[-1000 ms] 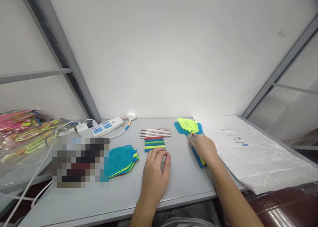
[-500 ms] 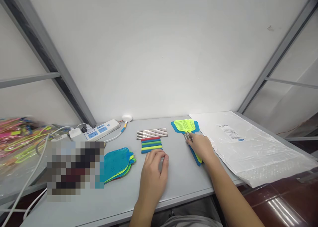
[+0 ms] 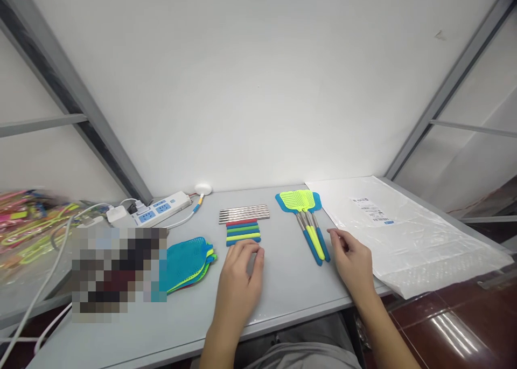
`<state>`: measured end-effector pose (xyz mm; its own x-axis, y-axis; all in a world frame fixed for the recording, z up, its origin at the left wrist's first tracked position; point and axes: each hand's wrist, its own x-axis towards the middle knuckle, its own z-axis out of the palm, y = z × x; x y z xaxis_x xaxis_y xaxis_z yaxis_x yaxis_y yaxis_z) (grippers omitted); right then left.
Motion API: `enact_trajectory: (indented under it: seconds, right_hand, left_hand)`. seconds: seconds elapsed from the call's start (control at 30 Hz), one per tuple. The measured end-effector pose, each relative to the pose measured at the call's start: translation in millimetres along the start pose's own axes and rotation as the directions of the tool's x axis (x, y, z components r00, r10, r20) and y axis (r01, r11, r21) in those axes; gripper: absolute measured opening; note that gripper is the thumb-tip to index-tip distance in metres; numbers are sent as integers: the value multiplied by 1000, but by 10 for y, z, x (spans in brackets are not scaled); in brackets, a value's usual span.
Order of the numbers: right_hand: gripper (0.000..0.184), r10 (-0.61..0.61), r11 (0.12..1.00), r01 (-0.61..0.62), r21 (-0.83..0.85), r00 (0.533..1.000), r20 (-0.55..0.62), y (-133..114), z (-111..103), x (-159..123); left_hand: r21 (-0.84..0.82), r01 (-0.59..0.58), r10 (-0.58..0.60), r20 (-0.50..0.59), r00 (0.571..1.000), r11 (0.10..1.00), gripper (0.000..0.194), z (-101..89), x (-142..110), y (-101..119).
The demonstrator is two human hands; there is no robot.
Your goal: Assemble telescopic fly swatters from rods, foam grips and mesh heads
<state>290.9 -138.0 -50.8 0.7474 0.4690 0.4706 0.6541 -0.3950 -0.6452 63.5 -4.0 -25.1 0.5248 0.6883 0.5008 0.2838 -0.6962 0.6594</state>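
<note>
My left hand rests on the table just in front of a row of coloured handle tubes, its thumb apart from the fingers and nothing seen in it. Behind the tubes lies a row of thin metal rods. Several fly swatters, blue and yellow-green with metal shafts, lie overlapping on the right. Beside their handles is my right hand, fingers loosely curled, open and not touching them. A stack of mesh swatter heads, blue on top, lies left of my left hand.
A white plastic mailer bag with a label covers the table's right side. At the back left are a power strip, plugs and cables. Bagged colourful items sit at far left. A blurred patch hides things near the swatter heads.
My right hand has let go of the fly swatters and moved right, away from their shafts. The swatters' handles now show fully. My left hand stays by the tubes; the view has shifted slightly.
</note>
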Motion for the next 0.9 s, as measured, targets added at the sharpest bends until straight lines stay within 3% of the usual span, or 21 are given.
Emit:
enact_trajectory:
  seconds: [0.13,0.23,0.33,0.43,0.5,0.6,0.67,0.77,0.9]
  right_hand:
    - [36,-136,985,140,100,990,-39,-26,27,-81]
    - [29,-266,959,272,85,961,-75,-137,59,-88]
    - [27,-390,919,387,78,920,33,-405,106,-3]
    - [30,-481,868,491,71,796,367,-825,230,218]
    - [34,-457,847,530,29,701,548,-1118,400,427]
    - [32,-478,812,582,43,621,621,-1450,803,764]
    - [30,-486,789,612,53,569,663,-1571,1123,959]
    - [26,-478,760,646,64,490,729,-1638,1556,1155]
    - [21,-485,723,678,132,362,796,-1612,1888,1266]
  left_hand:
    - [144,-4,8,-23,1000,990,16,-355,26,-207]
    - [289,61,-43,-70,997,955,18,-650,18,-383]
    - [344,99,-72,-89,993,934,18,-785,-7,-461]
    - [328,89,-80,-39,996,940,13,-733,-18,-418]
    - [281,80,-77,-24,997,956,11,-625,-18,-334]
    - [180,26,-26,-3,1000,983,13,-409,-20,-171]
    - [184,4,-18,78,997,983,12,-277,-29,-83]
    - [238,13,-56,172,984,971,16,-172,-51,-44]
    - [296,95,-145,152,978,951,22,-183,-92,-118]
